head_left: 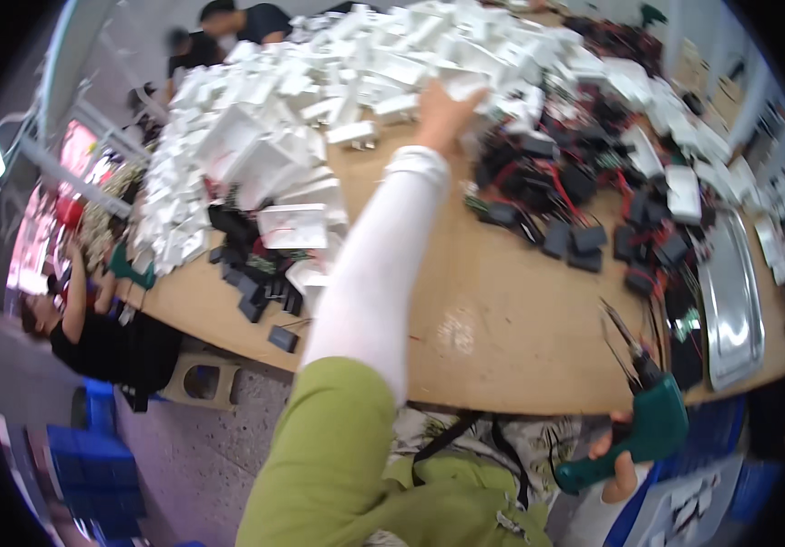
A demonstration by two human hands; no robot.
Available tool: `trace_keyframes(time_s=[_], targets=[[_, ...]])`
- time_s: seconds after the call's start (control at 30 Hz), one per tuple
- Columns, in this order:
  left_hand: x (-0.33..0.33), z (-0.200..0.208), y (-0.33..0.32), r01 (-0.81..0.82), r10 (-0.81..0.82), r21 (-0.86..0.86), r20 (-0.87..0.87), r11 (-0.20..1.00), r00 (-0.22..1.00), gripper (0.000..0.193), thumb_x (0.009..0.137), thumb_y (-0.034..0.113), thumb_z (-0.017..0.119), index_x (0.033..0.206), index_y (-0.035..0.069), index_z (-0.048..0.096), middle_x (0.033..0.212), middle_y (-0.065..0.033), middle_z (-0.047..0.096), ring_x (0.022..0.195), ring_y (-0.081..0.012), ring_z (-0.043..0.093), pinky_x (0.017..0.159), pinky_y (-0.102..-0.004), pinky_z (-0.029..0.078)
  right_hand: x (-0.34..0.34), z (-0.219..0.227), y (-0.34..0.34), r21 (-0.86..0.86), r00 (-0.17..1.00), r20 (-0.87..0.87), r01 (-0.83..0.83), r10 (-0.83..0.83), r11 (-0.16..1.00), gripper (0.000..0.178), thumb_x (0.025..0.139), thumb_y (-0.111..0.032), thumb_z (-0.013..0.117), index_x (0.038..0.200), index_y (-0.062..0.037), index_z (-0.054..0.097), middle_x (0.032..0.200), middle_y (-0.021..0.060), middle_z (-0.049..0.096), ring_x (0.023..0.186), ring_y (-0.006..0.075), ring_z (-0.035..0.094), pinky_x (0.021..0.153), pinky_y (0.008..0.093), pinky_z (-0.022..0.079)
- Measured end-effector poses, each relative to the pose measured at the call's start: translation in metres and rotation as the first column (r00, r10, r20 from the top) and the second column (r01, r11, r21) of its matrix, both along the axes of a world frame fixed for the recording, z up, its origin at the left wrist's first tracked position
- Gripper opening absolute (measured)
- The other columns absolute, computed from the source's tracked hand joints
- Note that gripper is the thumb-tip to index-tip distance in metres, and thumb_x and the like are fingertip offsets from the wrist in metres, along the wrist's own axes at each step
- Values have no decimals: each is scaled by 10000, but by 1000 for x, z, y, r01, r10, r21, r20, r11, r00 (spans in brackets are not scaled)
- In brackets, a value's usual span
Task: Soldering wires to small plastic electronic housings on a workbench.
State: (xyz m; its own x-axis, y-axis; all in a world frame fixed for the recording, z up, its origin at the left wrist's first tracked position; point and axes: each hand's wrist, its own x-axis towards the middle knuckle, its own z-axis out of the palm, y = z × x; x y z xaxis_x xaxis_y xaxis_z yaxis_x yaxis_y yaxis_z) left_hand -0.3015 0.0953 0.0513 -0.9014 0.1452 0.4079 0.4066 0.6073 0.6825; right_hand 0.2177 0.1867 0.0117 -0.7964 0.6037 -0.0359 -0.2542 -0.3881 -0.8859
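My left arm, in a white sleeve cover under a green sleeve, stretches far across the table. My left hand (445, 117) is at the edge of a big heap of white plastic cases, its thumb and fingers around one white plastic case (461, 84); the fingertips are partly hidden. Low at the right, my right hand (622, 467) grips the handle of a green soldering gun (658, 421). The gun's thin metal tip and feed tube point up and left over the table's near edge.
Black modules (584, 242) with red and black wires lie heaped right of my left arm. More modules (251, 292) and open white cases (292, 225) lie to its left. A metal tray (731, 301) rests at the right. Co-workers (110, 337) sit at the left and far side.
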Motion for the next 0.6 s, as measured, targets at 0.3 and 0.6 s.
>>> trace_keyframes(time_s=[0.3,0.6], targets=[[42,26,-15,255,-245,32,421,966,873,707,611,405,714,1092,-92,564,1102,-236,587,964,-305,601,724,-402,501,3,-47,50,126,965,-151,-195,213,973,563,927,-130,512,1391,10,224,1337,213,383,804,166,540,637,308,488],[105,54,-62,140,-195,184,327,973,925,595,619,305,730,1034,-100,594,1007,-280,617,916,-283,635,749,-323,500,1,-29,34,145,945,-199,-234,260,961,584,919,-164,539,1384,11,233,1324,211,397,799,170,547,642,307,493]])
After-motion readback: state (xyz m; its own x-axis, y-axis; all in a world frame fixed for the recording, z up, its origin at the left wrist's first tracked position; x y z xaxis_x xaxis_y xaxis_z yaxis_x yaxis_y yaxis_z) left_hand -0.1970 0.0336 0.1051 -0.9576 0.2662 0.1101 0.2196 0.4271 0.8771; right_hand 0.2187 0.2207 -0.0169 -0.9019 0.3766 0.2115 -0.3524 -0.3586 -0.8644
